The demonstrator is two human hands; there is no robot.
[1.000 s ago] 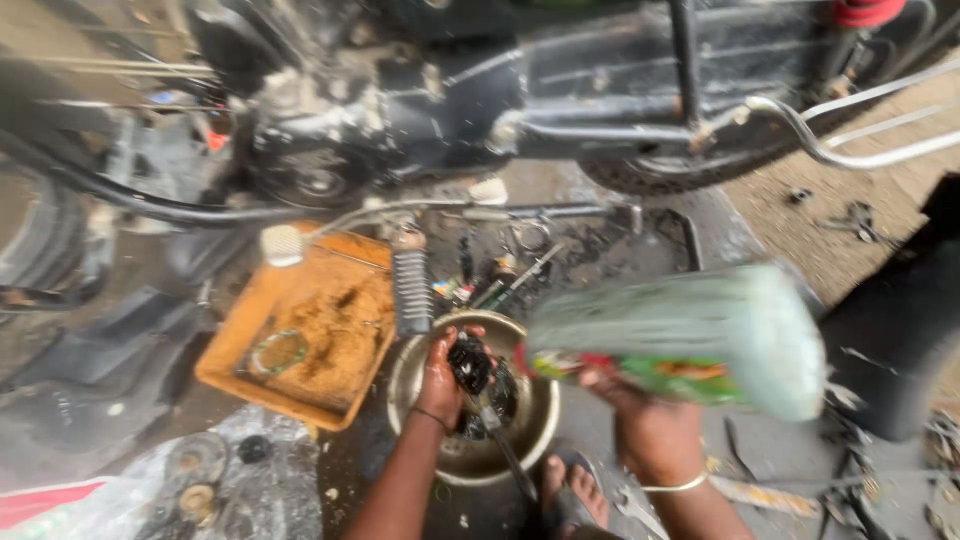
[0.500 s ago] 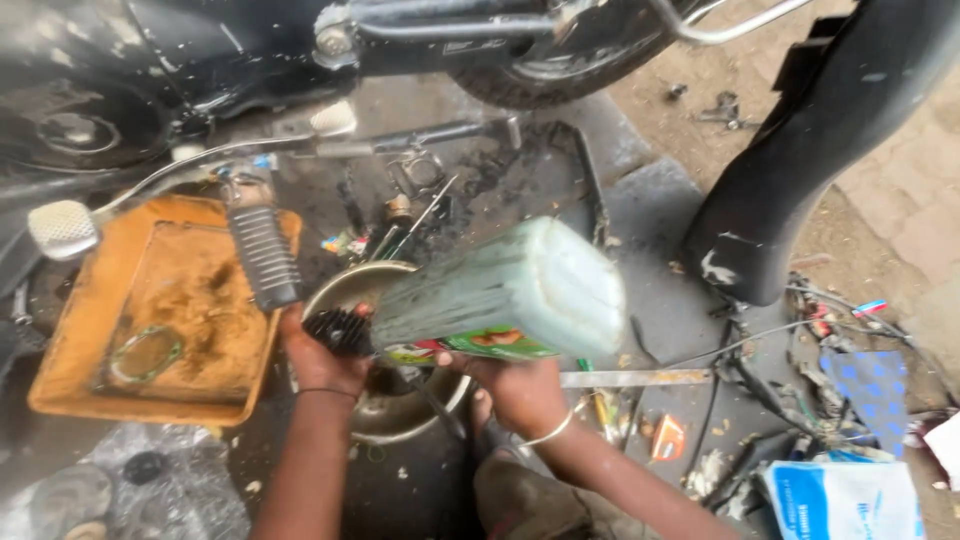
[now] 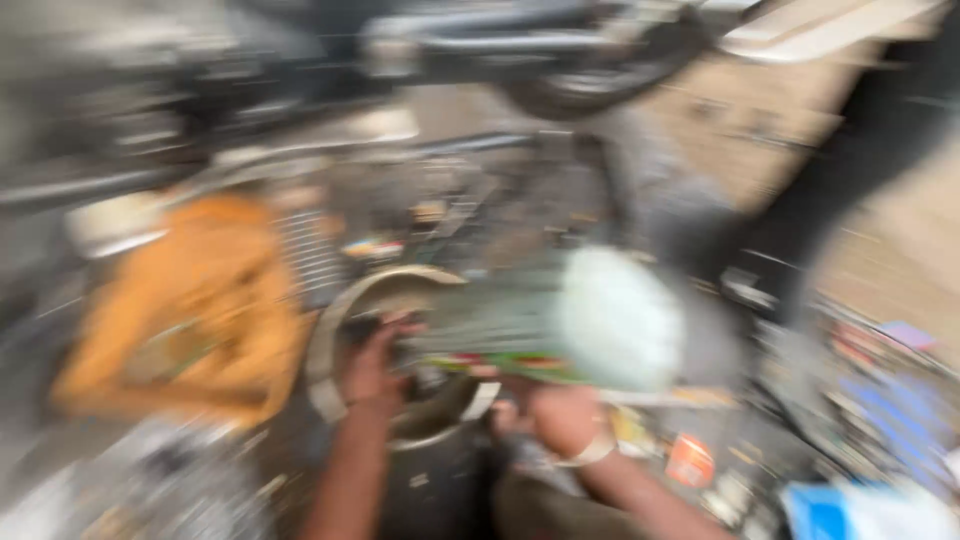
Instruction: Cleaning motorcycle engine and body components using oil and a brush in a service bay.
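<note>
Much of the view is smeared by motion blur, so only large shapes can be told. Across the top runs the dark frame of a motorcycle [image 3: 420, 60], with a tyre [image 3: 590, 95] beside it and a black panel [image 3: 860, 150] leaning at the upper right. On the ground at the left lies an orange tray [image 3: 180, 310], grimy inside, and just to its right a ribbed grey part [image 3: 310, 255]. Touching the tray's right edge sits a round metal bowl [image 3: 335, 340]. Over the bowl a pale green plastic jug [image 3: 560, 320] is tilted on its side, its base toward the camera and a red and green label along its lower edge; it hides most of the bowl's inside. The right hand [image 3: 560, 420] is under the jug, fingers closed on it as far as can be seen. The left hand [image 3: 375, 365] reaches into the bowl at the jug's mouth; whether its fingers grip anything I cannot tell. Near the lower right lie a small orange packet [image 3: 690, 460] and a blue and white bag [image 3: 860, 510].
</note>
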